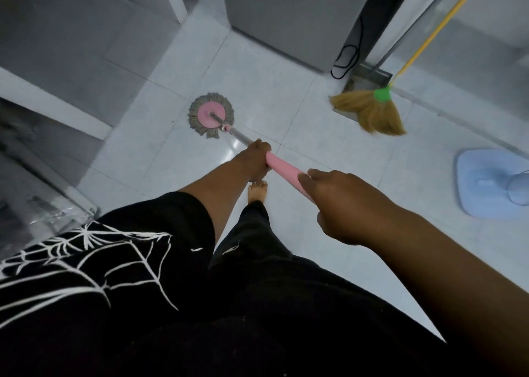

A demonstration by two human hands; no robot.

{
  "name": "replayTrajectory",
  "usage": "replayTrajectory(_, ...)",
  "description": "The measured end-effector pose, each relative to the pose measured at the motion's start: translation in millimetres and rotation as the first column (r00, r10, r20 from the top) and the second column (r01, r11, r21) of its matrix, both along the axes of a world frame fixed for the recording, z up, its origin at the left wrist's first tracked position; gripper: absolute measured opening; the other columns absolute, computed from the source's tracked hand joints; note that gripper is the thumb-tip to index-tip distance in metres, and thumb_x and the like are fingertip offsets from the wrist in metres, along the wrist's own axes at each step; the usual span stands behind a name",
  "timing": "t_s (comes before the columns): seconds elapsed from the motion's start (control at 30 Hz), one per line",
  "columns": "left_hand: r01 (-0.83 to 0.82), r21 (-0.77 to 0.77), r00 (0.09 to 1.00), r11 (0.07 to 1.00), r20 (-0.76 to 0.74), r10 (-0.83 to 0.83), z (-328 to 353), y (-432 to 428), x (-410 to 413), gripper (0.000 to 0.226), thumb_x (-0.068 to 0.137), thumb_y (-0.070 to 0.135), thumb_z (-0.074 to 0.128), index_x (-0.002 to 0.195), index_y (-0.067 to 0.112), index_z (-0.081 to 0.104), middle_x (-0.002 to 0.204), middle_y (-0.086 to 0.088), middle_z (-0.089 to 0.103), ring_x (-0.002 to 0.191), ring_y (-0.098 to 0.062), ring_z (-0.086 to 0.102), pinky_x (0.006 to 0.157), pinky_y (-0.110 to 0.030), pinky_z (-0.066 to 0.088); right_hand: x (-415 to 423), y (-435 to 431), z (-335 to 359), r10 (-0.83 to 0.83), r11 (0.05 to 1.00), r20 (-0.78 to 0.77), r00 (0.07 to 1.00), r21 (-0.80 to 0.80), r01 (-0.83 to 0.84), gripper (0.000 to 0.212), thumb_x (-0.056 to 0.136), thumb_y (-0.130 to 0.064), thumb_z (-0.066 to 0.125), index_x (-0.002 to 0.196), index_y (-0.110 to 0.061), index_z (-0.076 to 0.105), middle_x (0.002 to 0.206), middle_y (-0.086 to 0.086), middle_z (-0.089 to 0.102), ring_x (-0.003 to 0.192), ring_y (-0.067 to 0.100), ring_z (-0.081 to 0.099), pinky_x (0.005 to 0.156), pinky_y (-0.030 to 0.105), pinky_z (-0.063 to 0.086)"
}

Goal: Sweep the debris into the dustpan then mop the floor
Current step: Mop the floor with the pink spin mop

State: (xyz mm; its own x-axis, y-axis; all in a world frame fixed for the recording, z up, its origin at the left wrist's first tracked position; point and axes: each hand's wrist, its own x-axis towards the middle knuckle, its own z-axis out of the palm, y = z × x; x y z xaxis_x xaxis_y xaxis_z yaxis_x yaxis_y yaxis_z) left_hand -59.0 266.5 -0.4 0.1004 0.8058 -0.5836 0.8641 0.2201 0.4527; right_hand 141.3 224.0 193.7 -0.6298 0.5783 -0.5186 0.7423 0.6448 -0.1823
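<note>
Nearest, the right hand (343, 208) wraps its fingers (313, 176) round the top of the pink mop handle (283, 170). Just ahead, the left hand (256, 159) is clenched round the same handle lower down, so it is the hand nearer the work. The handle's long axis runs from both hands toward ten o'clock, down to the mop head (211, 115), which lies flat on the floor (286, 104). The next stroke would likely follow that line. The broom (372, 110) leans at one o'clock, untouched. No dustpan or bucket shows. A pale blue base (486, 182) sits at three o'clock.
</note>
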Motion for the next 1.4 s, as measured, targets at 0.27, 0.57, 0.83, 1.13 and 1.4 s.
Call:
replayTrajectory(0.27,-0.011,0.019,1.000,1.000,-0.004,0.011,4,-89,23,0.030,0.094,0.015,0.052,0.122,0.005,0.046,0.128,-0.014,0.045,0.099,-0.032,0.058,0.079,-0.039,0.045,24,-79,12,0.039,0.998,0.020,0.999,-0.057,-0.038,0.054,0.084,-0.009,0.061,0.134,-0.013,0.043,0.118,0.006,0.054,0.083,0.024,0.057,0.069,0.037,0.053)
replayTrajectory(0.57,-0.074,0.059,0.997,0.996,0.012,0.074,-10,-72,-16,0.038,0.094,0.018,0.058,0.127,0.005,0.044,0.132,-0.011,0.044,0.100,-0.030,0.060,0.089,-0.044,0.050,-9,-52,2,0.086,0.996,0.010,0.996,-0.027,-0.086,0.040,0.083,-0.005,0.056,0.122,-0.012,0.049,0.100,0.005,0.051,0.069,0.021,0.049,0.047,0.026,0.027)
replayTrajectory(0.83,-0.153,0.028,0.988,0.988,0.016,0.153,-32,-10,-127,0.051,0.092,0.016,0.060,0.138,0.012,0.037,0.159,-0.010,0.018,0.132,-0.033,0.046,0.106,-0.047,0.040,-117,15,-6,0.091,0.996,-0.043,0.995,-0.019,-0.092,0.050,0.087,-0.006,0.059,0.135,-0.005,0.044,0.122,0.016,0.055,0.068,0.023,0.045,0.060,0.031,0.041)
replayTrajectory(1.13,-0.184,0.070,0.982,0.980,0.062,0.180,-33,87,-252,0.044,0.093,0.017,0.058,0.134,0.008,0.041,0.155,-0.012,0.028,0.145,-0.026,0.029,0.110,-0.046,0.035,-239,121,-3,0.093,0.995,-0.062,0.994,0.023,-0.092,0.047,0.084,-0.005,0.061,0.129,-0.004,0.049,0.106,0.012,0.056,0.060,0.018,0.036,0.053,0.029,0.032)
replayTrajectory(1.4,-0.168,0.003,0.985,0.986,0.045,0.168,-33,94,-259,0.044,0.094,0.013,0.055,0.134,0.007,0.039,0.157,-0.015,0.021,0.143,-0.031,0.032,0.112,-0.047,0.033,-249,116,-2,0.082,0.997,-0.040,0.996,-0.003,-0.082,0.058,0.087,-0.004,0.061,0.141,-0.001,0.038,0.123,0.018,0.051,0.074,0.023,0.048,0.067,0.031,0.045)
